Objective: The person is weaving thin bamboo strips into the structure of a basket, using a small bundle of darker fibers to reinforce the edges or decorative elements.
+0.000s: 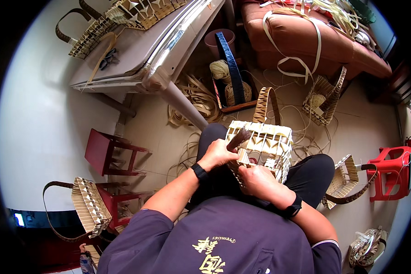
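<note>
A cream woven basket (271, 137) with a tall brown braided handle (261, 106) rests in my lap between my knees. My left hand (218, 154) is closed at the basket's near left side. From its fingers sticks up a short, dark brown strip-like piece (239, 139) with a frayed-looking end. My right hand (259, 179) is closed on the basket's near edge, thumb and fingers pinched together close to my left fingertips. Whatever small strand lies between those fingertips is too hidden to make out. Something reddish shows inside the weave between the hands.
Similar baskets stand at the left (91, 208), right (345, 180) and far right (322, 102). Loose strips (194, 102) and cords spread over the floor. A box with yarn balls (220, 71) sits ahead. Around are a table (137, 50), red stools (390, 171) and a sofa (283, 36).
</note>
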The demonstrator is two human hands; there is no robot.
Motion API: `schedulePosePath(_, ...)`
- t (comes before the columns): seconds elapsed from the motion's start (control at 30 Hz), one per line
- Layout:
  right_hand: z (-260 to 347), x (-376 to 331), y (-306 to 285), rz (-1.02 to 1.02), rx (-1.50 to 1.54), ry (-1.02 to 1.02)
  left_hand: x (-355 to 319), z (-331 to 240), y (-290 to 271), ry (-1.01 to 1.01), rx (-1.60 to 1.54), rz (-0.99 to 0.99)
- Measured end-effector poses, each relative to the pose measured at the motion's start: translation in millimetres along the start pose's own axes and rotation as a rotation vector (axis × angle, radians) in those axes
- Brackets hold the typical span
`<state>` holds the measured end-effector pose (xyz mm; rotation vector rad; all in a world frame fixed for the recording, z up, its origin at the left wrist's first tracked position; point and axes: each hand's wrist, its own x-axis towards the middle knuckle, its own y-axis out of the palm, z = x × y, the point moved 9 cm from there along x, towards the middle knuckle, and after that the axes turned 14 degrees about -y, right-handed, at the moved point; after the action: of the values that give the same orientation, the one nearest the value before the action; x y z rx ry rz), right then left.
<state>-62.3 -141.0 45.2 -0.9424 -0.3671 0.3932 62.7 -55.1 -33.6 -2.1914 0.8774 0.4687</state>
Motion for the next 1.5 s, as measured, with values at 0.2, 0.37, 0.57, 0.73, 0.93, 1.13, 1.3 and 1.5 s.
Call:
schedulePosePath(0.2,1,10,8,-0.033,-0.039,-0.035,-13,-12,-3,-0.046,0.391,-0.350)
schedulePosePath(0.37,-1,11,10,-0.046,-0.020,-0.058,0,20,-7,-0.077,0.166,-0.258)
schedulePosePath(0.57,-6,2,6,-0.026,-0.033,-0.027,4,11,-7,0.010,0.080,-0.195)
schedulePosePath(0.73,-6,-8,-7,-0.021,-0.047,-0.041,-2,-2,7,-0.089,-0.230,0.133)
schedulePosePath(0.93,-7,9,9,-0.041,-0.019,-0.056,-3,1,-10,-0.190,-0.216,0.184)
schedulePosePath(1.13,-16,-4,0,-0.016,-0.047,-0.043,7,-8,-12,-0.075,0.357,-0.233)
schedulePosePath(1.3,-19,-6,3,0.039,-0.069,-0.064,30,0,10,-0.188,0.191,-0.115)
schedulePosePath(1.5,-15,-6,-14,-0.003,-0.012,-0.039,33,5,16,-0.157,0.000,0.046)
